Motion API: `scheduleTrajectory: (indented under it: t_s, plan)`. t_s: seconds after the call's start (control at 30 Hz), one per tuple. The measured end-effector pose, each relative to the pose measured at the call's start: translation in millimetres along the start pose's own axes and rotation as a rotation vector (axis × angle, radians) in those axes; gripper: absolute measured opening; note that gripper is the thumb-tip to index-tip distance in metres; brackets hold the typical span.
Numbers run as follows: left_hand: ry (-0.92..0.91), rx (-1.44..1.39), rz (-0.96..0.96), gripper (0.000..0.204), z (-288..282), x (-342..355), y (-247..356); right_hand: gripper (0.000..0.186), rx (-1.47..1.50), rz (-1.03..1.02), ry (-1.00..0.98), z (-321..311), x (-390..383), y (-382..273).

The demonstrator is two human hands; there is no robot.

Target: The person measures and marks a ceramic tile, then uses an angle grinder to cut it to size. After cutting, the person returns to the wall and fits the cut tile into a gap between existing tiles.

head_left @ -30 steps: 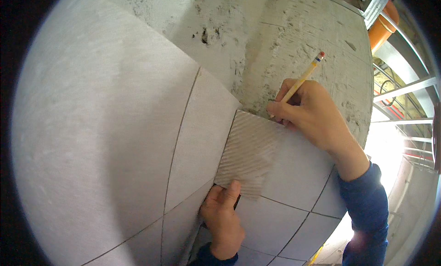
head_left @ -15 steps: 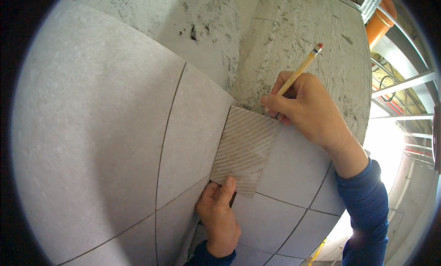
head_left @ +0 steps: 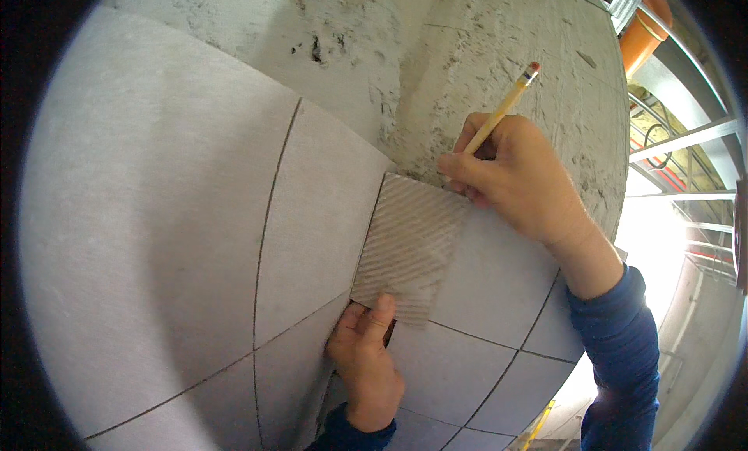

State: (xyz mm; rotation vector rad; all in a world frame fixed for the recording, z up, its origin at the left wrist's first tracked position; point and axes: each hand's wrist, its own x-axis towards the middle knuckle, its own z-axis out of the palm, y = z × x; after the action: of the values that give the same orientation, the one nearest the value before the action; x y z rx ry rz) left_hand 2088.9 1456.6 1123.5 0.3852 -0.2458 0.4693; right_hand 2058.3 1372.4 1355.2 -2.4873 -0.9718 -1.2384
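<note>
My left hand grips the lower edge of a tile piece with a ribbed back, its thumb over the piece. The piece sits in the corner against the tiled left wall, overlapping the grey tiles on the right. My right hand holds a yellow pencil with a red eraser at the piece's top edge. The pencil tip is small and partly hidden by the fingers.
Bare, pitted grey wall rises above the tiles. At the right are metal framing, an orange pipe, cables and a bright opening. Part of a yellow object shows at lower right.
The whole view has shifted slightly, so everything sits a little higher and further left. Both hands and the tile piece keep nearly the same places relative to each other.
</note>
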Motion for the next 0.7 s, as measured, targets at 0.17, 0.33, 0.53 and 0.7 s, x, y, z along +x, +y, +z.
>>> scheduleTrajectory:
  t_s: [0.17, 0.33, 0.53, 0.7]
  plan:
    - [-0.012, 0.032, 0.009, 0.017, -3.3, 2.4, 1.4, 0.021, 0.118, 0.038, -0.018, -3.9, -2.9, -8.9]
    - [-0.028, 0.137, 0.017, 0.022, -6.8, 0.3, 8.3, 0.016, -0.078, -0.377, 0.143, 18.6, -13.8, -12.0]
    - [-0.049, 0.171, 0.009, 0.022, -1.7, -2.6, 11.8, 0.015, 0.126, -0.635, -0.034, 40.2, -31.9, -0.7]
    - [-0.087, 0.185, 0.041, 0.022, 8.4, -5.4, 3.1, 0.016, 0.094, -0.716, -0.144, 34.8, -36.8, 11.6]
